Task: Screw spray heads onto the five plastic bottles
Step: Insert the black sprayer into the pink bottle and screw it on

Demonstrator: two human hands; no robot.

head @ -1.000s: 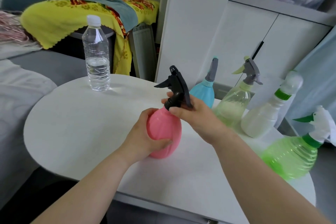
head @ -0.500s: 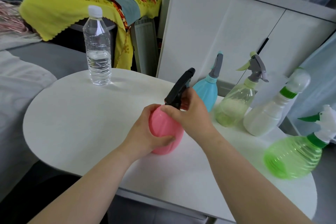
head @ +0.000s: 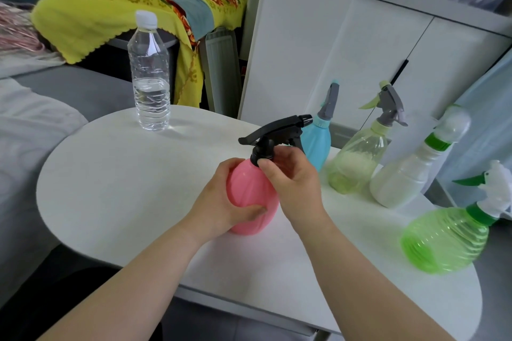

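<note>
On your table (head: 110, 188), four bottles at the frame's right already carry heads: the green bottle (head: 443, 241), white bottle (head: 404, 174), yellowish bottle (head: 357, 163) and blue bottle (head: 315, 144). The pink bottle (head: 249, 188), at centre, looks like your last. Your left hand (head: 221, 202) wraps its body and your right hand (head: 293, 183) pinches the black spray head (head: 274, 130) at its collar. No writing is legible.

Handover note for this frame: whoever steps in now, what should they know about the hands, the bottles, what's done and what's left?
Left hand grips the pink bottle on the table.
Right hand pinches the collar of its black spray head.
Done: blue bottle, yellow-green bottle, white bottle and green bottle sit to the right, each with a head on.
Left: finish the black head; its tightness cannot be judged.
</note>
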